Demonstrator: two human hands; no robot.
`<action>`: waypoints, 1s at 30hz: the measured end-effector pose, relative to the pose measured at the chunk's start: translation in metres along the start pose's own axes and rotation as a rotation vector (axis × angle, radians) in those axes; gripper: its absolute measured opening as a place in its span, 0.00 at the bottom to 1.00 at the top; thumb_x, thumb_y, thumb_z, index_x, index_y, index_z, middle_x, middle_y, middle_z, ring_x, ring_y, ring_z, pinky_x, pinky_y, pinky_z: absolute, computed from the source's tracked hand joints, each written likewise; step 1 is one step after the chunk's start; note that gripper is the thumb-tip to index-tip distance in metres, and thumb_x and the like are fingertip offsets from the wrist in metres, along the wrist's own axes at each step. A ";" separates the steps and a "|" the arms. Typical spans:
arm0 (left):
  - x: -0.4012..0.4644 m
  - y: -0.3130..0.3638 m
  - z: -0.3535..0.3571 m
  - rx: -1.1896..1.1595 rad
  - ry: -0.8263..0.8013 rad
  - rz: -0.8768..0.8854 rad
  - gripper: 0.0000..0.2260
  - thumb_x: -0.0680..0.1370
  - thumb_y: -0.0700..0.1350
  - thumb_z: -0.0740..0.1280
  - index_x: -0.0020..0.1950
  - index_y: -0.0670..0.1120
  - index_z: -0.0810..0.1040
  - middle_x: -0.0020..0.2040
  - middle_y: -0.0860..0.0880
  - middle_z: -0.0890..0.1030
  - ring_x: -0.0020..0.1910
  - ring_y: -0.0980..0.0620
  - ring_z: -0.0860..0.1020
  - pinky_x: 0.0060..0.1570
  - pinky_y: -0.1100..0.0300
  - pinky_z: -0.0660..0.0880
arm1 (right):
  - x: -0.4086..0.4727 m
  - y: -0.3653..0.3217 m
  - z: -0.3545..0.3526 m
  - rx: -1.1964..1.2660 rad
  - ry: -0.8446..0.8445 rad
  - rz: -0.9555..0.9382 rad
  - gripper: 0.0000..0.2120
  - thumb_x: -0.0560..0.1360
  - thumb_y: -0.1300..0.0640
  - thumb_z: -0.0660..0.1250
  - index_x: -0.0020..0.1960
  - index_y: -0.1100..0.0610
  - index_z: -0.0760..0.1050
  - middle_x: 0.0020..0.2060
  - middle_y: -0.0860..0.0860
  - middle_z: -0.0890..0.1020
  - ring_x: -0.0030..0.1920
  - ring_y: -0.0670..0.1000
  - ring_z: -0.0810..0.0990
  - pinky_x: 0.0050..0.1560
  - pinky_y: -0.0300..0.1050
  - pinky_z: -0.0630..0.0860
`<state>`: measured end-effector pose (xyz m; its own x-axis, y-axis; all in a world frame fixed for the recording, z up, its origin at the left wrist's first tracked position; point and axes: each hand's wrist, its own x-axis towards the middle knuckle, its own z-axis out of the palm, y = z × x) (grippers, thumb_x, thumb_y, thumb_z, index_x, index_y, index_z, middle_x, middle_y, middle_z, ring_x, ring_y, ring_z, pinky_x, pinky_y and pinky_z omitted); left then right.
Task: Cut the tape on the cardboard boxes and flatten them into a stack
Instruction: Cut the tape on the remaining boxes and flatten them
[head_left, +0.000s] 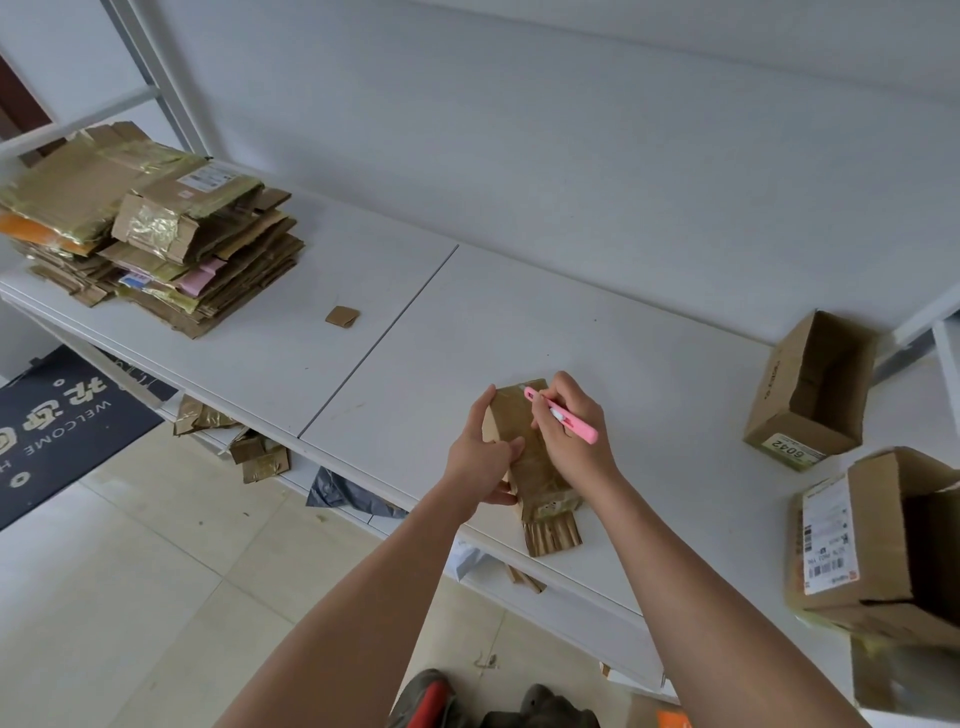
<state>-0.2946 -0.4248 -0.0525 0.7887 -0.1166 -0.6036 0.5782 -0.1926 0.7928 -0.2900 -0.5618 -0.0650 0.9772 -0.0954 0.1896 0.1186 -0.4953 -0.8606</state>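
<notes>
A small taped cardboard box (535, 467) lies on the white table (519, 322) near its front edge, one ribbed flap sticking out toward me. My left hand (480, 457) grips the box's left side. My right hand (569, 431) holds a pink utility knife (563, 415) with its tip on the box's top face near the far end. A stack of flattened boxes (150, 234) sits at the table's far left. Two open boxes stand at the right: one with a green label (810, 389), one with a white shipping label (872, 540).
A small cardboard scrap (342, 316) lies mid-table. Under the table are cardboard pieces (249, 447) and a grey plastic bag (348, 493). A dark welcome mat (57, 421) covers the tiled floor at left. A white wall backs the table.
</notes>
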 end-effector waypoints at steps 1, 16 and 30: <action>0.000 0.000 0.000 0.001 -0.004 -0.005 0.31 0.80 0.42 0.65 0.72 0.72 0.59 0.56 0.42 0.80 0.45 0.41 0.84 0.37 0.50 0.83 | 0.000 -0.001 -0.002 -0.001 -0.013 0.002 0.09 0.81 0.63 0.62 0.43 0.64 0.67 0.33 0.54 0.76 0.33 0.49 0.75 0.31 0.36 0.70; -0.005 0.002 0.001 0.030 0.012 -0.005 0.31 0.80 0.44 0.66 0.72 0.73 0.58 0.56 0.44 0.79 0.45 0.41 0.85 0.36 0.51 0.83 | -0.013 0.000 -0.010 -0.015 -0.053 0.031 0.10 0.81 0.63 0.63 0.43 0.65 0.67 0.32 0.57 0.76 0.33 0.40 0.77 0.32 0.30 0.70; -0.006 0.002 0.002 0.036 0.016 0.007 0.31 0.80 0.44 0.66 0.73 0.72 0.58 0.55 0.45 0.80 0.43 0.42 0.85 0.37 0.50 0.83 | -0.042 -0.002 -0.021 0.031 -0.047 0.050 0.11 0.80 0.65 0.64 0.41 0.66 0.66 0.30 0.56 0.73 0.30 0.41 0.73 0.30 0.31 0.67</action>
<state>-0.2986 -0.4265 -0.0477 0.7963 -0.1028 -0.5962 0.5648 -0.2269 0.7934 -0.3344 -0.5746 -0.0615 0.9892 -0.0782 0.1244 0.0743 -0.4639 -0.8827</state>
